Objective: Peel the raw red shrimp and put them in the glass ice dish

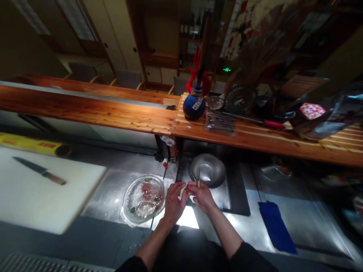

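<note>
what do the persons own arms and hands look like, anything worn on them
The left hand and right hand are bare, with no gloves, and no watch or ring shows. The forearms are uncovered too, emerging from a near-black left sleeve and right sleeve.

Bare stainless steel tabletop [244,226] lies open right of the hands [202,197], up to a flat blue cloth [276,226]; a clear glass bowl [143,199] blocks left, a round steel bowl [207,170] ahead.
</note>
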Available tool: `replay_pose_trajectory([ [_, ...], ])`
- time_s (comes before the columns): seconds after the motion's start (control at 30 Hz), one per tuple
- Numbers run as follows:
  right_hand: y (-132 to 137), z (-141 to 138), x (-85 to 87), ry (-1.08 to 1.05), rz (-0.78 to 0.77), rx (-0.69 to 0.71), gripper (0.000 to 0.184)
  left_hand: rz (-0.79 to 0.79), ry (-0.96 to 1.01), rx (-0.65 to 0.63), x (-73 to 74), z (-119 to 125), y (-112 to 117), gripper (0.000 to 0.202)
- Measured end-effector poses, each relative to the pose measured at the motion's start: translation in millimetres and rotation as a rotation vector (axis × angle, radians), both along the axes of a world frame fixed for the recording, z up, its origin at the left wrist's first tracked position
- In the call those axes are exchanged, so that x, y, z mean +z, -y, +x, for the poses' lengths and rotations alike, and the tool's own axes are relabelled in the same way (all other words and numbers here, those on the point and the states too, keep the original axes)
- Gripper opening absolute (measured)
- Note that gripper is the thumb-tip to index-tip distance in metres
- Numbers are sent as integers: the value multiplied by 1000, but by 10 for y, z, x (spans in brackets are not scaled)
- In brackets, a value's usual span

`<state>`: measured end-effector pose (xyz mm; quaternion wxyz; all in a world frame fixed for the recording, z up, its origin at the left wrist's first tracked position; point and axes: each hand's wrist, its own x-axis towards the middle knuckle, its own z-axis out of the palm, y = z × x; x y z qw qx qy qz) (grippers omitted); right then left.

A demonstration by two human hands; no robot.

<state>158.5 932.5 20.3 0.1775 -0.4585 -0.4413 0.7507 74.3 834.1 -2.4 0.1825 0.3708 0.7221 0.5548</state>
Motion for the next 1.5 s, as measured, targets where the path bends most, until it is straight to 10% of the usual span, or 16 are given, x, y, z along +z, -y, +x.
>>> replay_pose_trajectory([
  [0.17,-124,317,25,-52,34,11,43,-147,1279,-90,-15,270,-285,38],
  [0.27,-113,517,62,-93,162,76,30,95,1571,-111,77,338,-490,21],
  [0.63,-80,1092,138,284,759,47,30,242,1123,-128,392,443,-611,48],
  [0.8,129,1012,371,246,840,181,49,278,1084,-174,554,459,-625,51],
  [1.5,240,990,395,237,1227,195,59,270,964,-209,708,603,-596,39],
])
